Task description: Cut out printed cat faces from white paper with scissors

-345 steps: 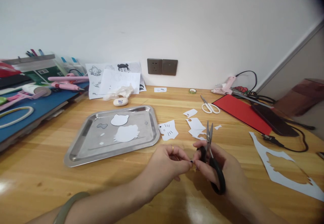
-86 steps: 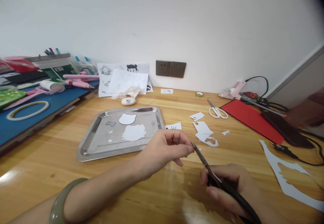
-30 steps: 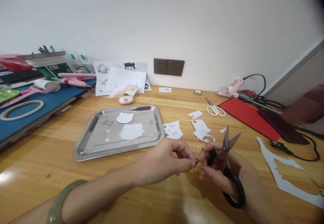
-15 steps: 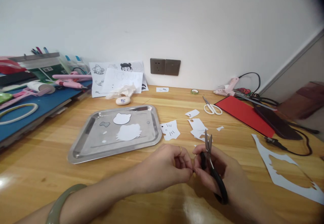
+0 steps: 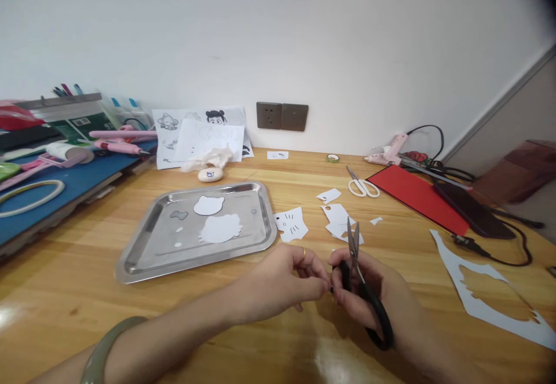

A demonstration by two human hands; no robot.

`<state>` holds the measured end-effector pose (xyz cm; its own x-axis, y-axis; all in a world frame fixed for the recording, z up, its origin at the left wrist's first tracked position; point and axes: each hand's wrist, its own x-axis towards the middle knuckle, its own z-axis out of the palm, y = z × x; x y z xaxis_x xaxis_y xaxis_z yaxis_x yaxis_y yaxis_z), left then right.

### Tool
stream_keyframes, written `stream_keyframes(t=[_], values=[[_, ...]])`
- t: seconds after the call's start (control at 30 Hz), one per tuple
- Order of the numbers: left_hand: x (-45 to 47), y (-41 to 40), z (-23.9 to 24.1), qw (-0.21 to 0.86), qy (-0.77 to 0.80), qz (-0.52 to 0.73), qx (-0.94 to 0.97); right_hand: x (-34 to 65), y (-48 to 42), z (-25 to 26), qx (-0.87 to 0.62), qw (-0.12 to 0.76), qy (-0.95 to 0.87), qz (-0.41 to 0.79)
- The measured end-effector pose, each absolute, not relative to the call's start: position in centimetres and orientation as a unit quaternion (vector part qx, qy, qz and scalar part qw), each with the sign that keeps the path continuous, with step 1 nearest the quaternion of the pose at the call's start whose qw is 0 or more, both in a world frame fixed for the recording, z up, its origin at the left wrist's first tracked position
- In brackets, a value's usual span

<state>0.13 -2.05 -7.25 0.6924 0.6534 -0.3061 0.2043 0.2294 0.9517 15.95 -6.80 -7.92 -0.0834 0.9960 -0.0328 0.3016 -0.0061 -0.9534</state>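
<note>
My right hand (image 5: 382,300) grips black-handled scissors (image 5: 362,288), blades pointing up and nearly closed. My left hand (image 5: 284,282), with a gold ring and a green bangle on the wrist, pinches its fingertips against the right hand's fingertips; what sits between them is too small to make out. Both hands hover just above the wooden table (image 5: 260,337). To the left lies a steel tray (image 5: 143,245) with white cat-shaped paper cut-outs (image 5: 219,229). A paper scrap with whiskers drawn on it (image 5: 291,223) lies beyond my left hand.
White paper offcuts (image 5: 336,216) and white scissors (image 5: 362,187) lie beyond my hands. Red paper (image 5: 417,196), a dark phone, a pink glue gun (image 5: 388,149) and cables sit right. A large cut sheet (image 5: 490,291) lies at right. Printed sheets lean on the wall; a blue mat (image 5: 47,181) holds tools.
The scissors swung from wide open and tilted right to upright and nearly closed. My hands stayed pinched together at the fingertips, shifting slightly.
</note>
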Motion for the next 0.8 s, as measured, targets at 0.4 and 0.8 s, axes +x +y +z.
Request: stream_keyframes(t=[0.4, 0.8], values=[[0.3, -2.1, -7.4, 0.701, 0.365, 0.155, 0.593, 15.8, -6.6, -8.1, -0.576, 0.395, -0.585, 0.412], [0.4, -1.9, -7.4, 0.733, 0.348, 0.207, 0.547, 16.8, -6.5, -8.4, -0.530, 0.416, -0.570, 0.471]])
